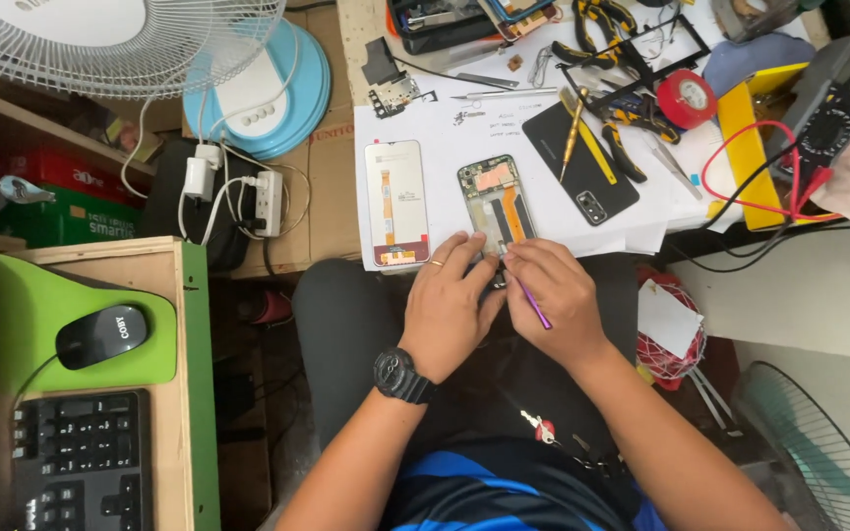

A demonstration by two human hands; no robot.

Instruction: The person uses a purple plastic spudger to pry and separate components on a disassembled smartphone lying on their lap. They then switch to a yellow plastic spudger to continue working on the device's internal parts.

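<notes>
An opened phone body (495, 200) with orange flex cables lies on white paper at the bench's near edge. My left hand (448, 308), with a ring and a black wristwatch, rests against the phone's bottom end. My right hand (555, 292) grips a thin purple tool (533, 305), its tip at the phone's lower edge. A removed screen panel (395, 202) lies face down to the left. A black back cover (579, 161) lies to the right with a yellow-handled screwdriver (572, 134) across it.
Pliers (597, 29), red tape roll (686, 98), tweezers and small parts crowd the far bench. A multimeter (838, 103) with red leads sits right. A fan (120, 39), power strip (268, 202), mouse (100, 334) and keyboard (76, 462) are at left. Another fan (819, 452) stands lower right.
</notes>
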